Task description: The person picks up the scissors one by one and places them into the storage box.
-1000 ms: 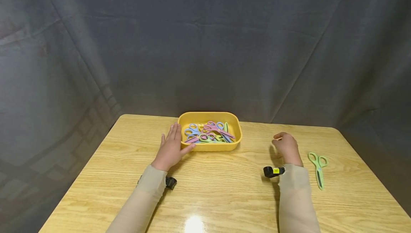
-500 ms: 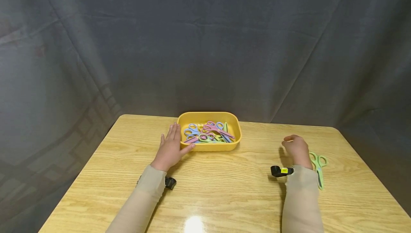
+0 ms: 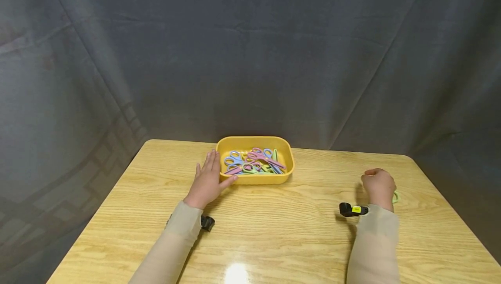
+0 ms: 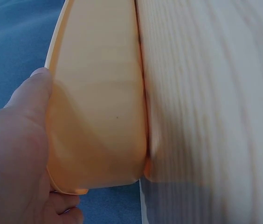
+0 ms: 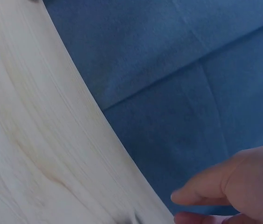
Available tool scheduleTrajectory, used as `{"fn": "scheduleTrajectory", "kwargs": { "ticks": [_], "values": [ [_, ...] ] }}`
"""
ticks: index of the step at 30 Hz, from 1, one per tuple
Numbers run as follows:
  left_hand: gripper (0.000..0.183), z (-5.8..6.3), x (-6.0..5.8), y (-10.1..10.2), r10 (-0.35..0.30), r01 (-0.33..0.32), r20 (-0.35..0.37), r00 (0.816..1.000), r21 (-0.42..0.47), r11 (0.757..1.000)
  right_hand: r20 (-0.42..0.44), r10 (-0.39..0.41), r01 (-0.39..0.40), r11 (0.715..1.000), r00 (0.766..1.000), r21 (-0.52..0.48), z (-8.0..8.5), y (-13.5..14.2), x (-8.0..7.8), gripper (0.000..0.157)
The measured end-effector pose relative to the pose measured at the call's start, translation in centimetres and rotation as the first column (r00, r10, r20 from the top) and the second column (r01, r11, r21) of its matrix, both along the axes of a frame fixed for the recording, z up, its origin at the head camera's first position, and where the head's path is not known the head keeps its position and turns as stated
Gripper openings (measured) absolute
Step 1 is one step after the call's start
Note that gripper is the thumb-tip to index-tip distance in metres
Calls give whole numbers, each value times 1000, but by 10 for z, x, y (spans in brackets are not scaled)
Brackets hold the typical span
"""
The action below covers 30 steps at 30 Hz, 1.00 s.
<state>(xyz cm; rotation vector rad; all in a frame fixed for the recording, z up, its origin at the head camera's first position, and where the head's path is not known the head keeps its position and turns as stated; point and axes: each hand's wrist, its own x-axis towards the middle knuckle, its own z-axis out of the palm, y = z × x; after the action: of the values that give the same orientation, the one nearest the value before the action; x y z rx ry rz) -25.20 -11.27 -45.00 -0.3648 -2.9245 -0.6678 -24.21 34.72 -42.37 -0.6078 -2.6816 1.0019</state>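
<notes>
My left hand rests against the left end of a yellow plastic basket, fingers straight along its side and thumb on the front rim. In the left wrist view that thumb lies against the edge of the basket wall. Several children's scissors lie heaped inside, among them pink scissors and blue scissors. To the right, my right hand hovers with loosely bent fingers over light green scissors. Only part of a handle loop shows; the remainder is hidden. The right wrist view shows a gap between thumb and fingers, holding nothing.
The wooden table has rounded back corners and drops off at its sides. A dark cloth hangs behind it and at both sides. The basket stands close to the back edge.
My right hand has moved to the right, from beside the green scissors to above them, covering most of them. The left hand and the basket stay in place.
</notes>
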Motion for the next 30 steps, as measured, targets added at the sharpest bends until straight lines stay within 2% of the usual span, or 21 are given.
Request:
{"fn": "scheduleTrajectory", "kwargs": {
  "ticks": [7,12,22,30],
  "values": [
    [103,3,1,2,-4,4,17,1000,3,1000,148,-63,83,987,987,-135,5,7,12,48],
    [103,2,1,1,-3,3,16,1000,4,1000,209,-53,84,987,976,-140,4,8,16,53],
    [103,3,1,1,-9,8,31,999,18,1000,243,-44,81,986,969,-144,3,11,14,50],
    [103,3,0,1,-9,8,27,1000,9,1000,198,-10,30,994,980,-101,-2,9,6,41]
  ]
}}
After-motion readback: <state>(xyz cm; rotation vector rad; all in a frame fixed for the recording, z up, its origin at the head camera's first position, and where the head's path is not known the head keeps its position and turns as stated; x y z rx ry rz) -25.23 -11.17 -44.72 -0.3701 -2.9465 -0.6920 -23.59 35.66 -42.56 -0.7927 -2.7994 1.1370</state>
